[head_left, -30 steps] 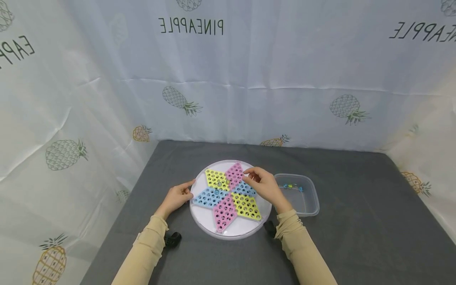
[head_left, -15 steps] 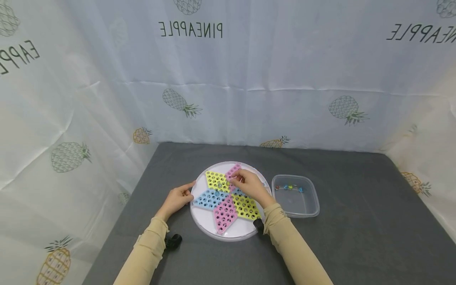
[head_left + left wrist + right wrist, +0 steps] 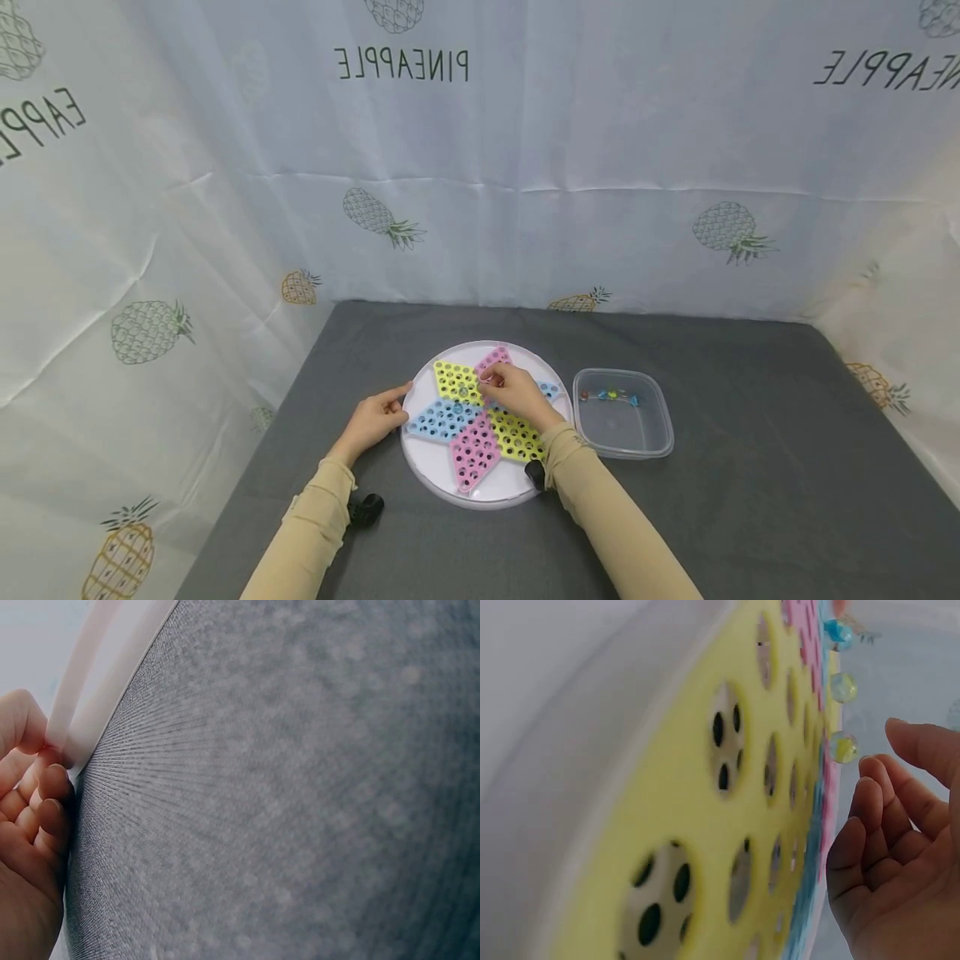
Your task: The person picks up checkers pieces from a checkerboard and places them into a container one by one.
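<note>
Fingertips of my left hand (image 3: pixel 372 419) pinch the left rim of the round white game board with its pink, yellow and blue star of holes (image 3: pixel 480 475), which lies on the grey table (image 3: pixel 750 500). My right hand (image 3: pixel 517 396) hovers over the star's centre, fingers loosely curled, grasping nothing I can see, beside a yellow glass marble (image 3: pixel 844 747). A clear plastic tub (image 3: pixel 660 433) sits right.

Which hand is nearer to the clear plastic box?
Right. The right hand is over the board, beside the clear plastic box; the left hand holds the board's far edge.
</note>
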Action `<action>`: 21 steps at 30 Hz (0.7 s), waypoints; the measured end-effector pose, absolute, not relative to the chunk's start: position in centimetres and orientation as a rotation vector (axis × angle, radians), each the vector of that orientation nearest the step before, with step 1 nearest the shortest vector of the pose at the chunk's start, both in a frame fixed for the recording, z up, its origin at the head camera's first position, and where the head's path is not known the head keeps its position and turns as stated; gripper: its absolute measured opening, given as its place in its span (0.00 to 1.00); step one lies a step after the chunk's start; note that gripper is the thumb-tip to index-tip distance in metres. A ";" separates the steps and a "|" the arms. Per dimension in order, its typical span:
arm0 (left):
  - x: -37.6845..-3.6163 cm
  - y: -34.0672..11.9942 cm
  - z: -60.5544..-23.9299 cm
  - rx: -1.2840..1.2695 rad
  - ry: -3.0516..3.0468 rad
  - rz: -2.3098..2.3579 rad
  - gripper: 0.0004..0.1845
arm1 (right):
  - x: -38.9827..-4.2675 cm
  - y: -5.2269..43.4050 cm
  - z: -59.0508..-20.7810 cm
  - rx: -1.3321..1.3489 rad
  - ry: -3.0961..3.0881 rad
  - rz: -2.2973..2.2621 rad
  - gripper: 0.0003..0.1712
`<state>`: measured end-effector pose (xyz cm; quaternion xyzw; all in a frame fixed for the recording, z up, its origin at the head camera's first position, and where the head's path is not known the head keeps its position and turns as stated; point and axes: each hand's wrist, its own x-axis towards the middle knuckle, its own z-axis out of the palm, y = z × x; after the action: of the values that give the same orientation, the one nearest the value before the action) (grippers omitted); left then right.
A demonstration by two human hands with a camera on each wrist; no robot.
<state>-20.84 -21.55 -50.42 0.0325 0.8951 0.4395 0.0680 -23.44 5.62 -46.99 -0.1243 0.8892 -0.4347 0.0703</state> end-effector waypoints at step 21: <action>-21.0 -21.4 -50.5 0.074 2.697 1.315 0.31 | -24.0 5.1 -47.9 -0.354 2.744 -1.208 0.10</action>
<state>-20.99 -21.45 -50.45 0.0246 0.8963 0.4372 0.0701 -23.99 5.07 -47.94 -0.1172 0.9072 -0.3994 0.0612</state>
